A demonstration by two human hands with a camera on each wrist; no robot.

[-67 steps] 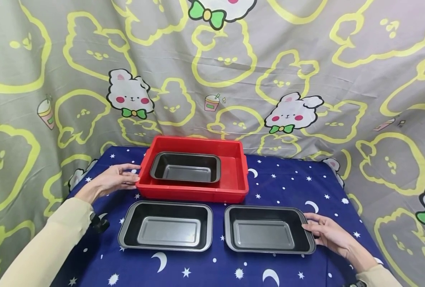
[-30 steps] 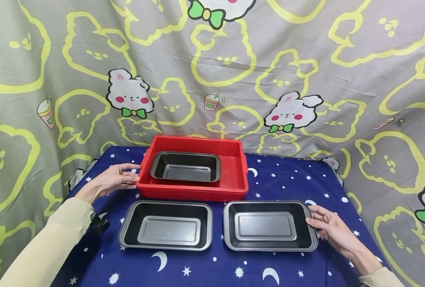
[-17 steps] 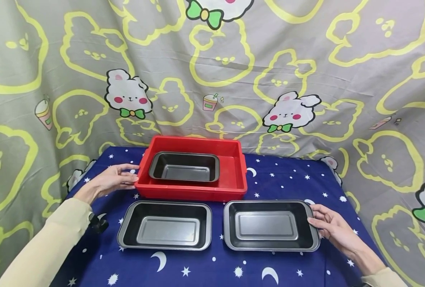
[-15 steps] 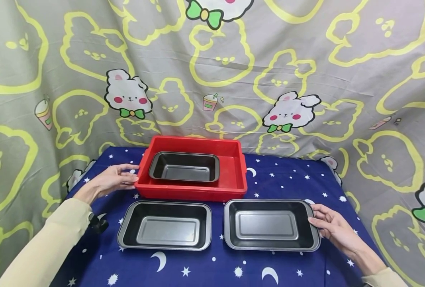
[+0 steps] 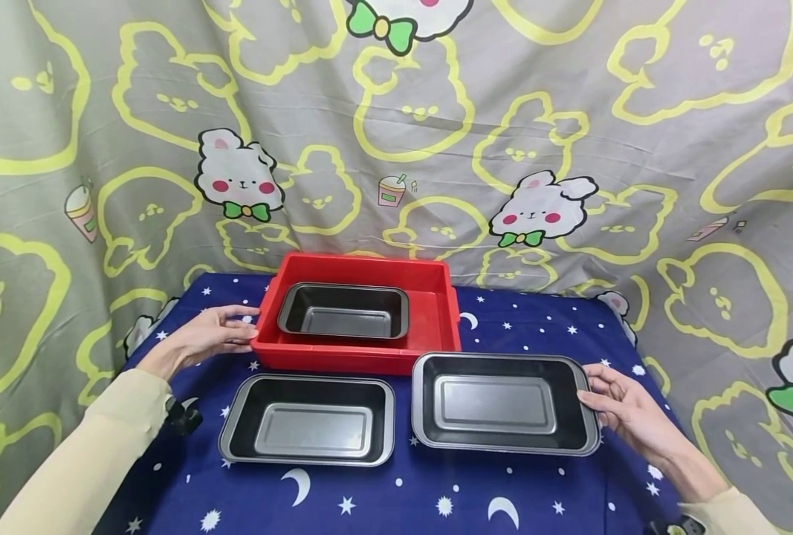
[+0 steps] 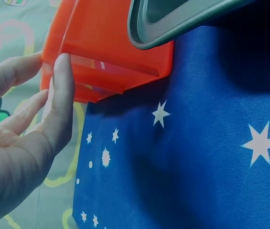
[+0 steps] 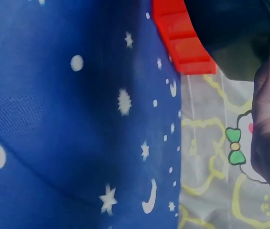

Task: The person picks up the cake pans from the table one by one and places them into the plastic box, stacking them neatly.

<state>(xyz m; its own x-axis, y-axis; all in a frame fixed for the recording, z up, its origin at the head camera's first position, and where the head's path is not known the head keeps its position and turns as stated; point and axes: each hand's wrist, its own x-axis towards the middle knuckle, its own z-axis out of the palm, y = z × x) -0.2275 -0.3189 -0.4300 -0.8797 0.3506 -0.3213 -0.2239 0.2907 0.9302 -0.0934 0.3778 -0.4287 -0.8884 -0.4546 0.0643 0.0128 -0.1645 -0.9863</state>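
My right hand (image 5: 626, 407) pinches the right end of a dark loaf pan (image 5: 496, 405), thumb on the inner side of the rim and fingers outside. This pan is raised above the cloth, its near left corner overlapping the red bin in the head view; the right wrist view shows its dark outer side (image 7: 237, 33). My left hand (image 5: 212, 334) holds the left end of the red bin (image 5: 363, 362), thumb and fingertips at its edge (image 6: 58, 43). A smaller dark loaf pan (image 5: 345, 310) sits inside the bin, toward the left.
Another dark loaf pan (image 5: 309, 420) stands on the blue star-and-moon tablecloth (image 5: 369, 498), just in front of the bin. A grey curtain (image 5: 436, 134) with yellow bear outlines hangs behind the table and along both sides.
My right hand has taken the right-hand loaf pan up off the cloth, leveling it and moving it slightly toward the bin. My left hand stays at the bin's left end.
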